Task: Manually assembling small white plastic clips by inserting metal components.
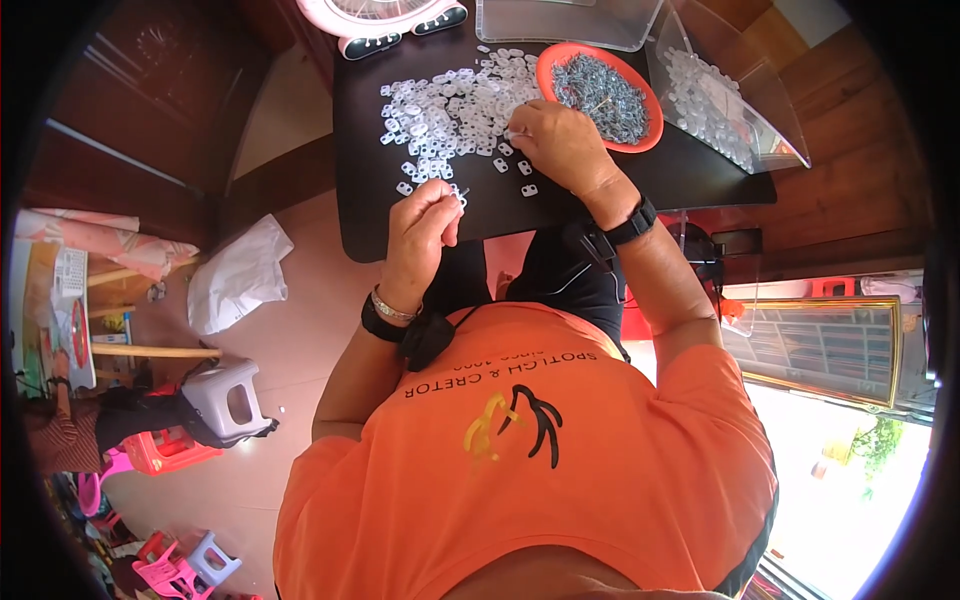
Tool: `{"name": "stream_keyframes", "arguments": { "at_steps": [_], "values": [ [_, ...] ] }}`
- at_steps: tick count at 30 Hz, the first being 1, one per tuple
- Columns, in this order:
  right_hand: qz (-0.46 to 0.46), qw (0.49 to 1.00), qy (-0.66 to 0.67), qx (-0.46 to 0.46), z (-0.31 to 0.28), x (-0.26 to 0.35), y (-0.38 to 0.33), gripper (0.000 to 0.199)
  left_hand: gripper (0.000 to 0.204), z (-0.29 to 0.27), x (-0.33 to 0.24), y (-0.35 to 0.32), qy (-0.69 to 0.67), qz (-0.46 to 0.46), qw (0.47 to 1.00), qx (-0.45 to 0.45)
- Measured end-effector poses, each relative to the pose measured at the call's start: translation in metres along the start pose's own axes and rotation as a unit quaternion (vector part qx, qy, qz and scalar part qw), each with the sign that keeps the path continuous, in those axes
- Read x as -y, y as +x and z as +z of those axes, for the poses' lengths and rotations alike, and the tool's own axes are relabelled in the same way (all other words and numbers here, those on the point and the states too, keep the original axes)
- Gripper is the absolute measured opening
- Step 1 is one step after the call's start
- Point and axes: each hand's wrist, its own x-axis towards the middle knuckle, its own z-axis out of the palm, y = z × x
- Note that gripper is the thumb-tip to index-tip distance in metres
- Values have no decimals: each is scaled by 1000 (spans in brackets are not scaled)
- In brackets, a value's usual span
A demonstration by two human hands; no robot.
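My left hand (424, 222) is closed in a pinch near the table's front edge. Between its thumb and fingers sits a small white plastic piece with holes, and a thin metal bit sticks out beside it. My right hand (556, 140) reaches to the right edge of the heap of white plastic pieces (440, 110), its fingertips pressed together around something pale that they mostly hide. Just beyond that hand, an orange-red bowl (655, 125) holds a mass of small grey metal parts (600, 95). Several loose white pieces (528, 190) lie between my hands.
The dark table (370, 215) carries a clear plastic bin (565, 30) at the back and a clear container of whitish parts (710, 110) at the right. A pink-white round object (385, 20) stands at the back left. A white bag (240, 275) and stools (232, 400) are on the floor.
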Motion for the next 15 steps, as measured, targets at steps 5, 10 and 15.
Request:
{"name": "stream_keyframes", "arguments": {
  "at_steps": [5,10,15],
  "values": [
    [20,996,90,-12,-9,0,-4,12,22,-3,4,1,0,5,1000,4],
    [161,858,484,52,-15,1,-14,21,21,-4,0,0,-8,-15,1000,2],
    [198,740,638,79,-20,24,-29,18,22,2,-5,-3,-35,-13,999,-24]
  ]
}}
